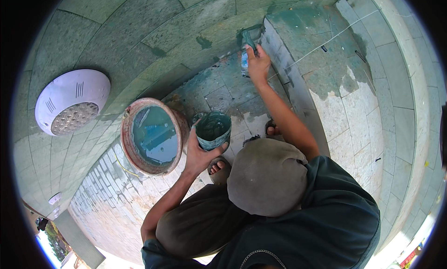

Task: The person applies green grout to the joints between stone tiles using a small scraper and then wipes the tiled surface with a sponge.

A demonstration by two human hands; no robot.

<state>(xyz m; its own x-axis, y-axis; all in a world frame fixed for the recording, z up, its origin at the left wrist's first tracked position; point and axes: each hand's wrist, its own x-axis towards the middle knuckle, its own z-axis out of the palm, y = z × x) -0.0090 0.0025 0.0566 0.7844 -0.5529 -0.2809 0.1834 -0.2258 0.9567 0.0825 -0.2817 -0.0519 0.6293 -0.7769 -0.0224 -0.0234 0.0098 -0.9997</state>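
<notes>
My left hand (201, 156) is closed round a small tub (214, 141) smeared with green paste, its mouth turned up and dark green paste inside. Stretched out to the far wall corner, my right hand (259, 64) grips a small flat tool (248, 38) coated in green paste. That tool is against the foot of the tiled wall, and its exact kind is hard to make out. Just below, a pale blue and white patch (244, 62) shows beside the fingers; what it is remains unclear.
Left of the tub stands a round, reddish-rimmed bucket (125, 148) with cloudy green water. A white round light fixture (72, 94) juts from the wall. A tiled step (326, 64) rises at the right, crossed by a thin white cord (307, 57). My sandalled feet (219, 170) are near the tub.
</notes>
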